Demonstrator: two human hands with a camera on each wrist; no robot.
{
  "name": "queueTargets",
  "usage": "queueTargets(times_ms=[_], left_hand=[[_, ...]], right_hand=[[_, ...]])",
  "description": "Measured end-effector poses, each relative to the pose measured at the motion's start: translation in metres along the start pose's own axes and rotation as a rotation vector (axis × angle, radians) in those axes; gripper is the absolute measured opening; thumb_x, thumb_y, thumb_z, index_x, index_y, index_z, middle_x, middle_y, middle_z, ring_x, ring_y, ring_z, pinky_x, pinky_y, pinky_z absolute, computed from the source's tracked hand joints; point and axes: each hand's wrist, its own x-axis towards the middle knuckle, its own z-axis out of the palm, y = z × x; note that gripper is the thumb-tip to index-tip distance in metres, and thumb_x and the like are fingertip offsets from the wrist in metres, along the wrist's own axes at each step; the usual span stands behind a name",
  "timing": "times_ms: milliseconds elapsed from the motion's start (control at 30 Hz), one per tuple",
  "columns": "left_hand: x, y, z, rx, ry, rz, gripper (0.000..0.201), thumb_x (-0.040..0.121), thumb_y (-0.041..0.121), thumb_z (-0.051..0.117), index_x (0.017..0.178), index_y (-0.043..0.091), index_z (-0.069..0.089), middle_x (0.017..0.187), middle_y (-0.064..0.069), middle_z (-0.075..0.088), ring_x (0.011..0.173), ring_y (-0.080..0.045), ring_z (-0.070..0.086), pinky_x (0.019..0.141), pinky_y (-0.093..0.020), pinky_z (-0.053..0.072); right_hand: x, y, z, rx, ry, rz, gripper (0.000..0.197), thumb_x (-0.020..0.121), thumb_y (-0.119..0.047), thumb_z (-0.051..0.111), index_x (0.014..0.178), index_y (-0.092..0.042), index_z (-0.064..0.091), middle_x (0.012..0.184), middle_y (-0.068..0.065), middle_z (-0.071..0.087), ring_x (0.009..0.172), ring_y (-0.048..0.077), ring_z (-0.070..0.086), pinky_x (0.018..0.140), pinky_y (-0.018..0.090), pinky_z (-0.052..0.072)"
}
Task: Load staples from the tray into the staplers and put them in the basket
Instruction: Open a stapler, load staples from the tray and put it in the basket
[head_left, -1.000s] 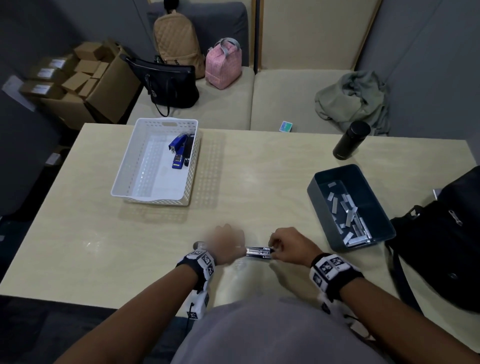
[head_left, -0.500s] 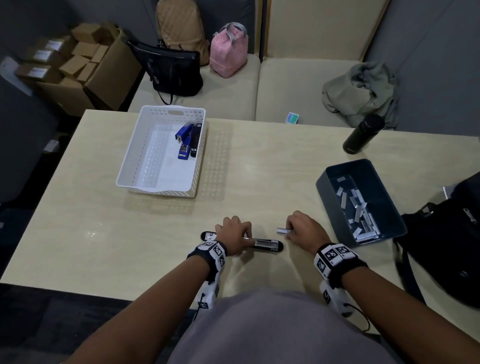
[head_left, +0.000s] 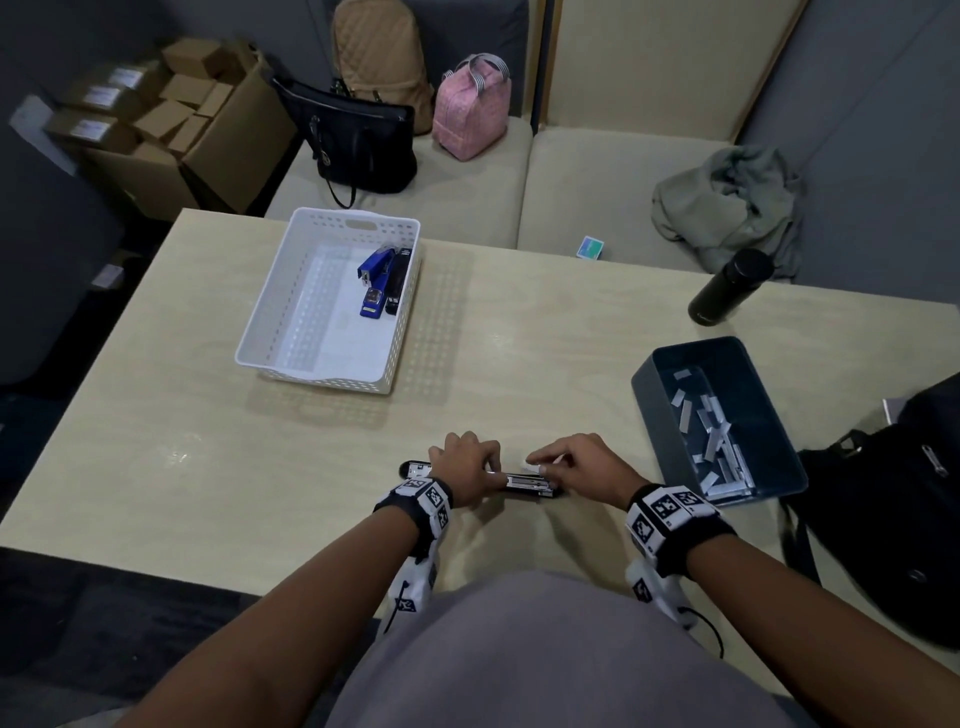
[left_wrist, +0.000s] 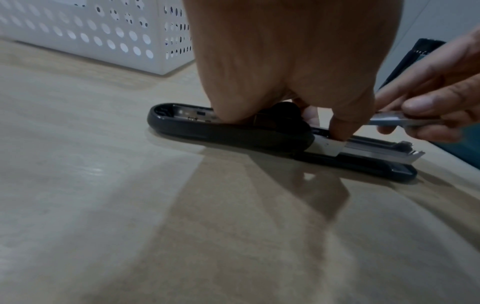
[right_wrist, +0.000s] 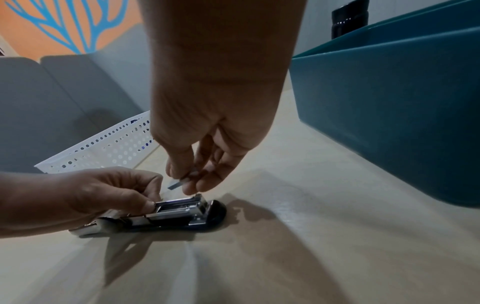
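A black stapler (head_left: 524, 483) (left_wrist: 233, 135) (right_wrist: 182, 214) lies opened flat on the table near its front edge, metal staple channel facing up. My left hand (head_left: 467, 465) (left_wrist: 298, 115) (right_wrist: 109, 191) grips it at the hinge and holds the channel down. My right hand (head_left: 576, 465) (right_wrist: 192, 176) pinches a strip of staples (right_wrist: 176, 184) (left_wrist: 387, 121) just above the channel's front end. The dark tray (head_left: 649, 384) at the right holds several staple strips (head_left: 711, 431). The white basket (head_left: 332, 223) at the back left holds a blue stapler (head_left: 375, 280) and a black one (head_left: 397, 280).
A black bottle (head_left: 727, 286) stands at the table's back right. A black bag (head_left: 883, 509) lies on the table's right edge beside the tray. A sofa behind the table carries bags and a grey garment. Cardboard boxes (head_left: 156, 119) sit at the back left.
My right hand has come back to the stapler with a staple strip, from a spot to its right. My left hand has stayed on the stapler. The camera view has shifted a little.
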Motion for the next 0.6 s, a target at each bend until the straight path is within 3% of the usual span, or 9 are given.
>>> queueTargets(times_ms=[100, 167, 267, 367, 467, 600], left_hand=[[0.000, -0.001, 0.001, -0.004, 0.007, -0.003, 0.024, 0.080, 0.045, 0.067, 0.092, 0.024, 0.064, 0.109, -0.004, 0.055, 0.111, -0.027, 0.044, 0.089, -0.040, 0.031], [0.001, 0.000, 0.001, -0.008, 0.008, -0.004, 0.023, 0.080, 0.045, 0.068, 0.091, 0.024, 0.064, 0.109, -0.004, 0.056, 0.111, -0.027, 0.044, 0.089, -0.040, 0.031], [0.001, 0.000, 0.000, -0.012, 0.006, -0.009, 0.023, 0.080, 0.044, 0.068, 0.090, 0.024, 0.065, 0.109, -0.004, 0.055, 0.110, -0.027, 0.044, 0.088, -0.040, 0.030], [0.001, 0.001, 0.000, -0.019, 0.011, -0.014, 0.021, 0.079, 0.042, 0.068, 0.089, 0.024, 0.065, 0.106, -0.004, 0.055, 0.109, -0.027, 0.045, 0.084, -0.040, 0.029], [0.001, 0.001, 0.000, -0.013, 0.011, -0.016, 0.021, 0.079, 0.043, 0.069, 0.087, 0.024, 0.065, 0.105, -0.004, 0.055, 0.107, -0.027, 0.045, 0.081, -0.039, 0.028], [0.001, 0.001, 0.001, -0.020, 0.006, -0.020, 0.021, 0.078, 0.043, 0.069, 0.084, 0.024, 0.065, 0.102, -0.004, 0.055, 0.106, -0.027, 0.046, 0.082, -0.040, 0.030]], right_hand=[[0.001, -0.003, 0.000, -0.043, -0.030, -0.033, 0.018, 0.083, -0.016, 0.071, 0.099, -0.020, 0.078, 0.084, -0.004, 0.071, 0.068, -0.001, 0.059, 0.058, 0.003, 0.040], [0.002, -0.003, 0.000, -0.058, -0.009, -0.006, 0.015, 0.075, -0.020, 0.080, 0.090, -0.021, 0.079, 0.075, -0.012, 0.066, 0.064, -0.001, 0.057, 0.056, 0.004, 0.040], [0.002, -0.004, 0.002, -0.069, 0.072, 0.032, 0.012, 0.067, -0.020, 0.084, 0.074, -0.020, 0.074, 0.065, -0.010, 0.063, 0.059, 0.002, 0.053, 0.051, 0.009, 0.039], [-0.001, -0.005, 0.006, -0.074, 0.106, -0.014, 0.021, 0.071, -0.021, 0.078, 0.088, -0.022, 0.066, 0.076, -0.008, 0.070, 0.067, 0.008, 0.059, 0.061, 0.020, 0.047], [-0.004, -0.008, 0.011, -0.192, 0.145, -0.039, 0.022, 0.076, -0.029, 0.074, 0.097, -0.026, 0.069, 0.087, -0.007, 0.075, 0.078, 0.011, 0.065, 0.072, 0.031, 0.052], [-0.006, -0.013, 0.020, -0.395, 0.149, -0.028, 0.020, 0.077, -0.035, 0.071, 0.096, -0.028, 0.073, 0.088, -0.001, 0.075, 0.082, 0.021, 0.067, 0.071, 0.033, 0.053]])
